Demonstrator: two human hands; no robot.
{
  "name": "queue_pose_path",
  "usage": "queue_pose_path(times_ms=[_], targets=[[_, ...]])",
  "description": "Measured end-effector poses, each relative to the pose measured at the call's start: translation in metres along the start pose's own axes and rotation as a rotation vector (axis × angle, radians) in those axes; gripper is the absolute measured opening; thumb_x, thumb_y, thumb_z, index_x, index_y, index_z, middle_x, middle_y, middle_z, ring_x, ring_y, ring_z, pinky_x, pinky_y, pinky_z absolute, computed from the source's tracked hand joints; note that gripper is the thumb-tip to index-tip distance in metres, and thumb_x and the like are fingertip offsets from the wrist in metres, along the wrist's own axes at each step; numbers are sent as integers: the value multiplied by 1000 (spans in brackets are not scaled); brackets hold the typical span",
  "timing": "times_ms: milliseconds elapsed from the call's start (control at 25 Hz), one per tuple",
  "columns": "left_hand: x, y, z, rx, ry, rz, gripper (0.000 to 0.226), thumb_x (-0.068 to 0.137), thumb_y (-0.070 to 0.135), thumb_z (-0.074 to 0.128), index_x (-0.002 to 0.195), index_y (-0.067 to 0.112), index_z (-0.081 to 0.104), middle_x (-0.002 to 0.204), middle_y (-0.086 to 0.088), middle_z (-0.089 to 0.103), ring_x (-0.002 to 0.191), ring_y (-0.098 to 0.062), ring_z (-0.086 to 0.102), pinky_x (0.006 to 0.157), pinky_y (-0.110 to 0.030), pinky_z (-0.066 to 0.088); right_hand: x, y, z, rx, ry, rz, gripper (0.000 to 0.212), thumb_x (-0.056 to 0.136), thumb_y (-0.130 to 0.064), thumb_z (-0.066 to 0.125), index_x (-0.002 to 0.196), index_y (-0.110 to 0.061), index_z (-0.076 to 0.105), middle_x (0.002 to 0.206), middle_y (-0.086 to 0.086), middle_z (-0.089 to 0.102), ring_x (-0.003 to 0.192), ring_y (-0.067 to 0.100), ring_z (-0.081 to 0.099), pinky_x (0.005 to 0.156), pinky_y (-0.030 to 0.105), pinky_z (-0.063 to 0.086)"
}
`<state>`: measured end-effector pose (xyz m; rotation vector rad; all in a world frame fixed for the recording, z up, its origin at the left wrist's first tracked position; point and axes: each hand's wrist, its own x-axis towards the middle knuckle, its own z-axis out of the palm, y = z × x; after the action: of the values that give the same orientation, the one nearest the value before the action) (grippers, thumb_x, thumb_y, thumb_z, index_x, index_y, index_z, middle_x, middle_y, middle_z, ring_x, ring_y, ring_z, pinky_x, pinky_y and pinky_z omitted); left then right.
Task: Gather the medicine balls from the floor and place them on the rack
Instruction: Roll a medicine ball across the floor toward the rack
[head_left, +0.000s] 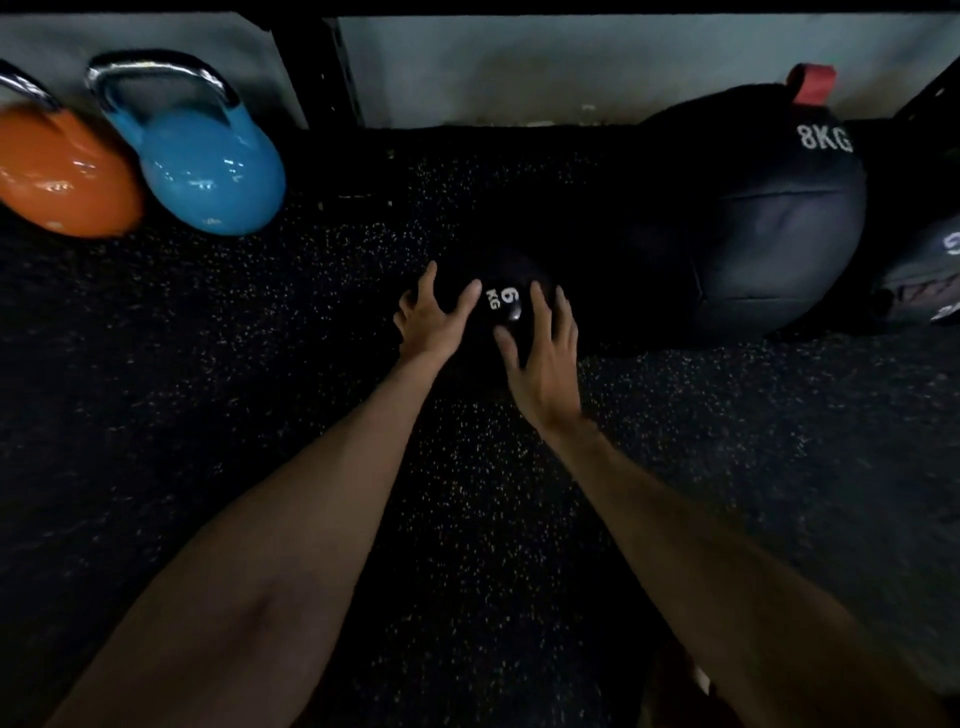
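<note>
Early going. Pressing left hand (434, 322) and right hand (545, 364), fingers splayed, grip not yet closed, against the 6 kg medicine ball (500, 280) on the floor (260, 415), beside the 8 kg medicine ball (779, 218). Yet to lift or rack any.

Left hand (434, 319), right hand (545, 358) on 6KG ball (505, 306), 8KG ball (779, 218) nearby

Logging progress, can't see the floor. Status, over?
Left hand and right hand spread on the 6 kg ball. Ball on the floor, not yet lifted. Big 8 kg ball close on its right; nothing blocking.
</note>
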<state>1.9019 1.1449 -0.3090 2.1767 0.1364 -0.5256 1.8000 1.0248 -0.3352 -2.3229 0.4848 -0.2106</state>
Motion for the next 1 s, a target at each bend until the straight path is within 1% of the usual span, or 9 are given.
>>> queue_pose_path(times_ms=[80, 200, 280, 360, 480, 640, 800, 920, 1000], targets=[[25, 20, -1, -50, 22, -64, 79, 89, 68, 54, 154, 32, 26, 156, -14, 27, 144, -37, 23, 110, -51, 33, -5, 14, 5, -10, 3, -41, 72, 101, -57, 40, 160, -31, 8, 169, 5, -1, 155, 29, 2, 124, 48, 18], [43, 38, 6, -71, 116, -92, 75, 91, 67, 51, 151, 25, 32, 152, -15, 34, 141, -37, 31, 109, -53, 35, 37, 10, 6, -11, -22, 33, 71, 103, -55, 39, 161, -29, 8, 168, 9, 3, 154, 33, 5, 124, 50, 17], [35, 30, 15, -57, 131, 28, 74, 93, 64, 50, 154, 29, 26, 158, -15, 25, 146, -36, 23, 114, -55, 32, 68, 5, 1, -28, -44, 83, 70, 103, -55, 36, 161, -29, 8, 168, 11, 8, 153, 37, 11, 123, 52, 20], [16, 9, 25, -21, 107, 202, 77, 94, 59, 54, 157, 37, 15, 166, -13, 6, 151, -35, 7, 116, -54, 26, 97, 3, -5, -83, -56, 127, 69, 103, -58, 32, 161, -29, 8, 166, 14, 14, 150, 39, 19, 119, 54, 24], [10, -2, 35, 37, 136, 283, 80, 95, 54, 57, 158, 40, 9, 167, -12, -2, 152, -36, 2, 115, -56, 27, 127, 0, -9, -126, -53, 181, 69, 101, -62, 27, 160, -28, 15, 162, 16, 25, 145, 39, 29, 116, 53, 27], [36, 29, 33, 190, 188, 226, 79, 93, 58, 56, 157, 44, 12, 166, -13, 9, 150, -35, 13, 108, -57, 38, 150, 1, -13, -24, -41, 251, 67, 102, -62, 26, 159, -26, 23, 156, 19, 34, 141, 40, 36, 114, 54, 32], [35, 47, 28, 310, 136, 89, 79, 94, 57, 56, 157, 44, 11, 165, -14, 14, 148, -37, 23, 105, -56, 42, 120, -7, -31, -59, -93, 209, 58, 105, -45, 39, 157, -23, 28, 157, 14, 33, 140, 36, 34, 113, 51, 35], [1, 79, 8, 245, 160, 34, 61, 97, 40, 60, 153, 29, 36, 150, -13, 44, 134, -31, 48, 102, -46, 49, 70, -30, -75, -128, -175, 219, 45, 103, -37, 41, 145, -21, 43, 146, 12, 45, 134, 35, 40, 108, 53, 35], [-52, 100, -17, 198, 173, 47, 43, 98, 29, 61, 139, 17, 54, 135, -11, 60, 122, -28, 58, 97, -38, 51, 40, -56, -119, -155, -270, 281, 39, 102, -35, 40, 133, -16, 52, 132, 13, 56, 125, 36, 47, 104, 54, 36]])
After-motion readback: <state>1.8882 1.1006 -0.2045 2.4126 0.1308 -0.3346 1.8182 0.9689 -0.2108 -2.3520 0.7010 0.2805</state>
